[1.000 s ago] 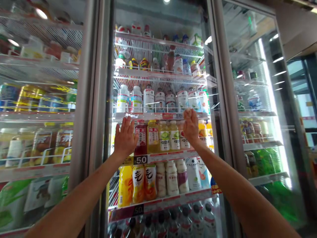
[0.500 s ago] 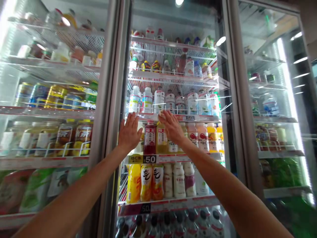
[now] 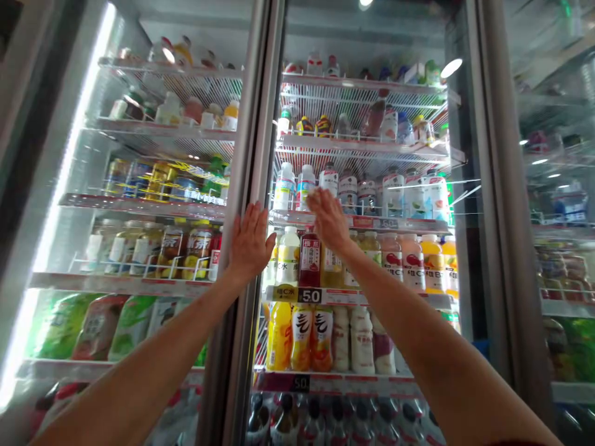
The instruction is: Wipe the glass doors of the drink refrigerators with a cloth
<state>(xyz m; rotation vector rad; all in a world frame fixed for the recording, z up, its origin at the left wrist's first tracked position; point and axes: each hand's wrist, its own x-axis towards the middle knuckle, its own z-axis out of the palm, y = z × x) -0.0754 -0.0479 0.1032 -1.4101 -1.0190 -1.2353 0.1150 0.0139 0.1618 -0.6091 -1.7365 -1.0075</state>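
Note:
My left hand lies flat with fingers extended against the metal frame between two glass fridge doors, holding nothing. My right hand presses on the middle glass door, its fingers bent together over a small pale crumpled cloth. The cloth is blurred and mostly covered by the fingers. Behind the glass, near my right hand, stand white-capped bottles and a dark red drink bottle; the hand hides part of that shelf.
Shelves of drinks fill the left fridge section and the middle one, with a price strip on a middle shelf edge. Another metal door frame stands to the right. Lights reflect in the glass.
The view has swung left, so the fridge appears farther right. My right hand has moved slightly up the glass with the cloth. My left hand now rests on the frame beside the glass.

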